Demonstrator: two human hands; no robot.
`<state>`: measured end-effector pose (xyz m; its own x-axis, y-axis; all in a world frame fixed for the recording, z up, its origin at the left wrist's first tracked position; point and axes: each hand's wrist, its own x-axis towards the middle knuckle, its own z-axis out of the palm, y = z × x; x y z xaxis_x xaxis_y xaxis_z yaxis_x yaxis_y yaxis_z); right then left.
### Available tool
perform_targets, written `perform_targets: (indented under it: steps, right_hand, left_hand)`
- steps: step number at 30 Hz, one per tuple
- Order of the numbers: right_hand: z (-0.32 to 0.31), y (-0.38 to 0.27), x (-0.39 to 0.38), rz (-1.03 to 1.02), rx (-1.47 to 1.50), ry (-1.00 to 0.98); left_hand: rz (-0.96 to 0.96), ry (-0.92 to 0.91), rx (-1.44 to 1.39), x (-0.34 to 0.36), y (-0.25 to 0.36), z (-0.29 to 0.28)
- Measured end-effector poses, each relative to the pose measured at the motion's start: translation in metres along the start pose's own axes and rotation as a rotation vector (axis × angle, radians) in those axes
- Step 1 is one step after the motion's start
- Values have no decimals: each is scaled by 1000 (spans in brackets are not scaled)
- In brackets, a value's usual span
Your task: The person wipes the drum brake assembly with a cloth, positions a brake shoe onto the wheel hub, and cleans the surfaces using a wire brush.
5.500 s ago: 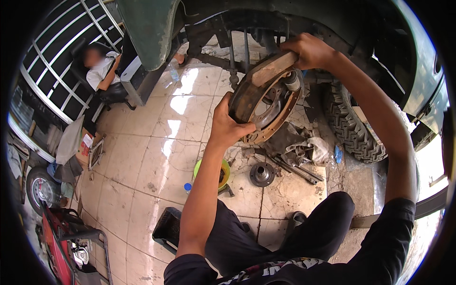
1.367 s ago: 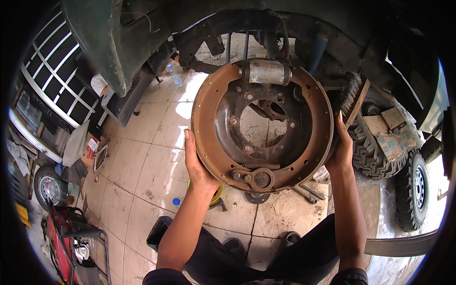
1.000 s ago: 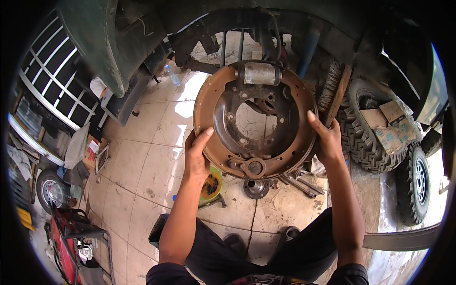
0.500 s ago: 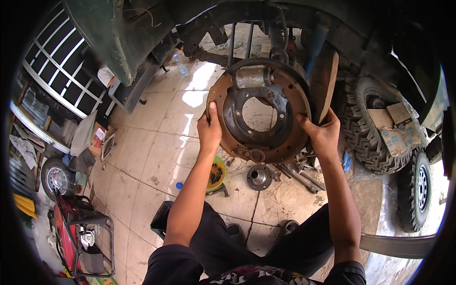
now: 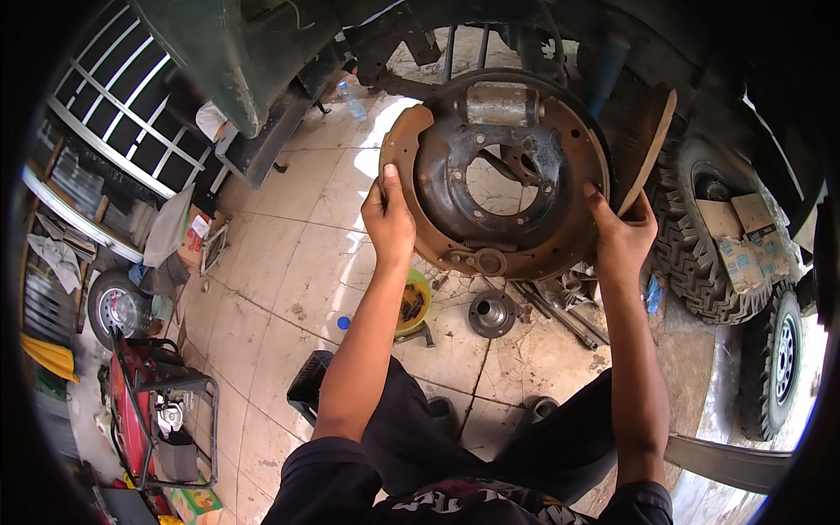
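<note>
Bare hands (image 5: 391, 223) go with a black short-sleeved shirt (image 5: 325, 477) bearing a pale print (image 5: 429, 502), black trousers (image 5: 567, 427) and dark footwear (image 5: 543, 408).

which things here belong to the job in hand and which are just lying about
Belong to the job:
rusty brake assembly, in the left grip
wooden-backed brush, in the right grip

Likely just lying about:
clear plastic bottle
red machine

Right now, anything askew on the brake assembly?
Yes: the left brake shoe looks askew. Its upper end stands clear of the grey cylinder, leaving a visible gap, whereas the right brake shoe reaches close beside it.
</note>
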<state>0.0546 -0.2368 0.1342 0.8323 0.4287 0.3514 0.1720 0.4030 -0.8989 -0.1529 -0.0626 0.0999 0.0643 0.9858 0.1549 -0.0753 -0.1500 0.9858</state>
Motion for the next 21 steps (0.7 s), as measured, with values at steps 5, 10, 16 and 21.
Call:
perform_targets:
  steps: [5,10,16,21]
  right_hand:
    - [-1,-6,12,30,72,-27]
    - [-23,30,34,151,147,-44]
    - [-35,45,45,247,230,-94]
    - [-54,67,57,332,138,-96]
  left_hand:
    - [-80,9,-328,-3,2,4]
    - [-107,-106,-355,-14,22,-6]
    - [-279,-193,-562,-36,44,7]
    - [-367,-333,-624,-44,37,5]
